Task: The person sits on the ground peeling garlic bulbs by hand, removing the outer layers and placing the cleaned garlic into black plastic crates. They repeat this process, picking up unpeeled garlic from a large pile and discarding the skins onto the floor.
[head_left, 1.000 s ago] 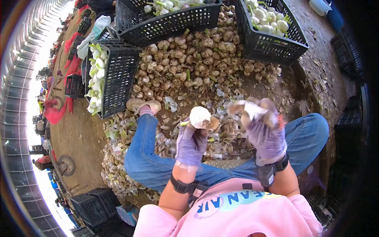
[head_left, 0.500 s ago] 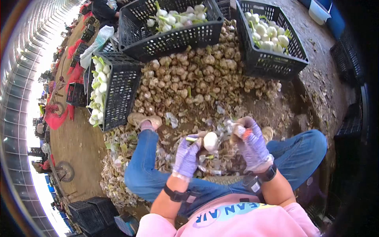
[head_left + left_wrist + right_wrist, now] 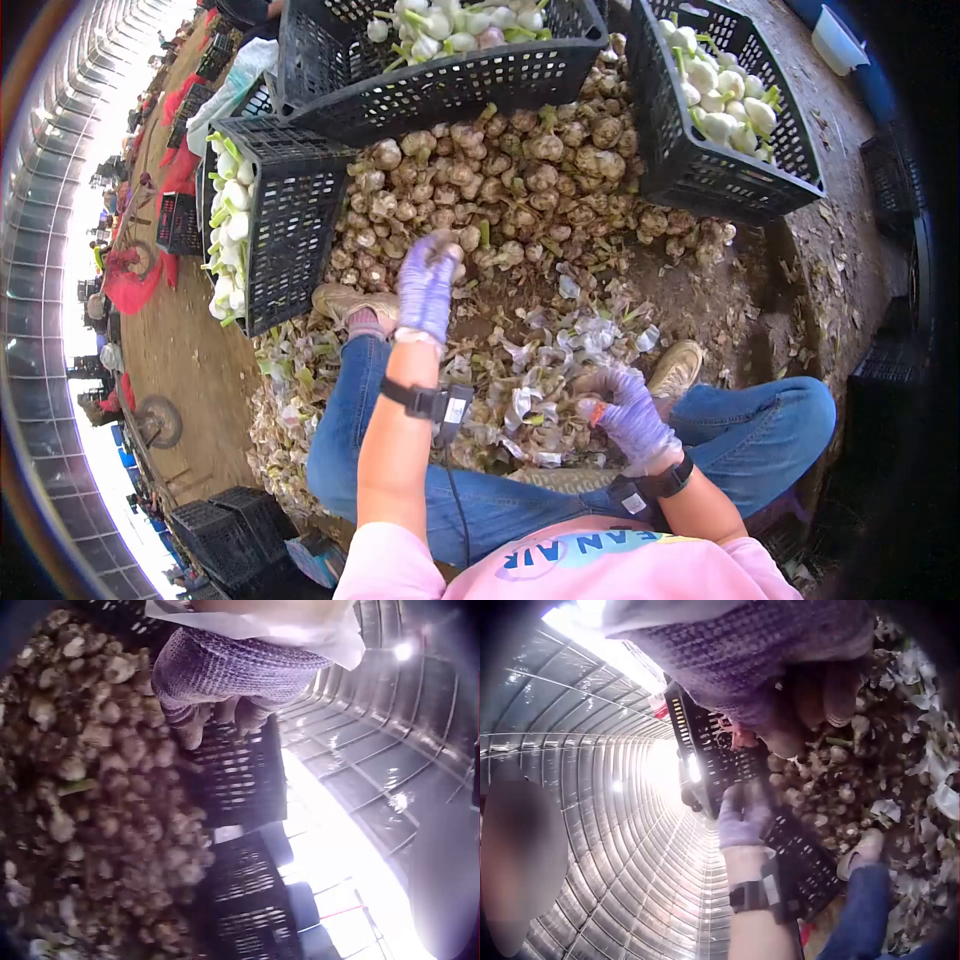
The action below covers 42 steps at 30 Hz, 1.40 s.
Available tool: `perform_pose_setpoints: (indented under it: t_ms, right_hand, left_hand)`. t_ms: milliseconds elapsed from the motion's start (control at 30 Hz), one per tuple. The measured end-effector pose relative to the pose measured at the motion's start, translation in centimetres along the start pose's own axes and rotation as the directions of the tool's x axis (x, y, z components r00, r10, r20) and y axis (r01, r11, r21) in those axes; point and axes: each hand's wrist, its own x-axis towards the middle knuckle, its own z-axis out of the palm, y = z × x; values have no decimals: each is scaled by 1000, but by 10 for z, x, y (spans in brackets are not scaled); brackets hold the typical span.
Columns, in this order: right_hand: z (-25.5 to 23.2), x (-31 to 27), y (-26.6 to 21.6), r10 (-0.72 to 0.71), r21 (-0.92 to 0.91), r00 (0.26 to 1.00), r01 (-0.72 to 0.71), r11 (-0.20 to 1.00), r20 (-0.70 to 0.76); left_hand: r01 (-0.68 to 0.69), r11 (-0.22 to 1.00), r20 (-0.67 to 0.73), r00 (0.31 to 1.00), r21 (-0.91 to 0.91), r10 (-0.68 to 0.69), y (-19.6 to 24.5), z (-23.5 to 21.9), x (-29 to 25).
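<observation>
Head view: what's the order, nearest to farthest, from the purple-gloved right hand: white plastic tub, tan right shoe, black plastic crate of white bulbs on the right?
1. Tan right shoe, just beyond the right hand.
2. Black plastic crate, upper right.
3. White plastic tub, near the top right corner.

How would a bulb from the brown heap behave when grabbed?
The bulb would probably roll if nudged, being roundish. Its dry-looking skin may flake, given the papery scraps nearby. It's likely firm, since the bulbs lie heaped without visibly flattening.
</observation>
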Motion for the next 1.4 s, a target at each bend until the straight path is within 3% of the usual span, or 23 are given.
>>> perform_pose_setpoints:
  t_ms: [67,100,167,200,267,300,367,433,533,567,633,667,767,833,900,967,1000,1100,1133,1267,1333,1367,1400]
  right_hand:
    - [0,5,-4,0,-87,1000,2,996,23]
    - [-3,11,2,8,-87,1000,-6,996,29]
    - [-8,20,20,71,-1,997,-71,997,-16]
    - [-11,23,21,124,23,992,-124,992,-18]
    - [-17,28,25,175,2,984,-175,985,-33]
    - [-18,31,25,211,-20,976,-212,977,-46]
    - [-16,33,24,249,81,967,-245,966,-44]
    - [-15,38,20,195,28,980,-195,980,-34]
    - [-12,39,14,59,-10,996,-60,998,-61]
    - [-12,38,12,61,-10,995,-62,998,-75]
    - [-8,38,5,3,-93,998,-9,996,-60]
    - [1,36,-8,-9,-178,997,-6,984,-82]
    - [14,30,-4,-202,-228,979,191,955,-24]
    - [27,17,-13,-173,-75,980,165,983,-103]
    - [25,4,-17,-226,2,973,226,974,-39]
    - [35,-13,-33,-165,279,986,166,946,-30]
    - [36,-20,-34,-132,304,991,132,944,-23]
    - [41,-40,-43,-211,173,977,205,963,17]
    - [43,-44,-45,-202,270,979,190,944,16]
    - [43,-59,-55,-183,280,980,155,947,75]
    - [41,-65,-56,-126,206,990,112,972,56]
    - [39,-68,-55,-131,205,990,117,972,57]
    - [38,-69,-53,-128,229,989,109,967,69]
  left_hand:
    - [37,979,-108,994,198,-16,-43,-5,23]
    - [8,929,-112,993,371,36,-73,-15,45]
    - [-134,838,-137,961,529,240,-96,-15,68]
    - [-125,839,-140,963,530,232,-87,-9,77]
    - [-3,556,-197,934,831,299,-69,5,101]
    - [6,556,-199,937,831,287,-67,9,115]
    - [160,332,-166,986,930,-9,-65,12,135]
    - [90,291,-109,993,953,50,-86,2,141]
    - [241,693,-122,968,679,-218,-51,29,89]
    - [238,694,-110,968,679,-225,-55,29,70]
    - [-39,920,83,997,389,7,-63,24,24]
    - [-2,981,185,982,195,-34,-55,26,1]
    - [253,929,363,921,-271,-145,-27,33,-80]
    - [344,863,388,901,-371,-192,-4,37,-126]
    - [63,996,308,950,-68,-39,9,37,-159]
    - [-295,953,368,896,75,248,8,34,-176]
    - [-410,900,395,859,146,327,7,29,-183]
    - [-473,868,384,838,153,389,15,27,-208]
    - [-436,893,388,846,108,366,18,26,-213]
    - [-428,902,380,844,55,378,21,24,-230]
    - [-134,978,335,925,-161,182,19,25,-239]
    - [-138,977,336,923,-163,186,19,26,-241]
    - [14,962,351,933,-273,86,19,27,-242]
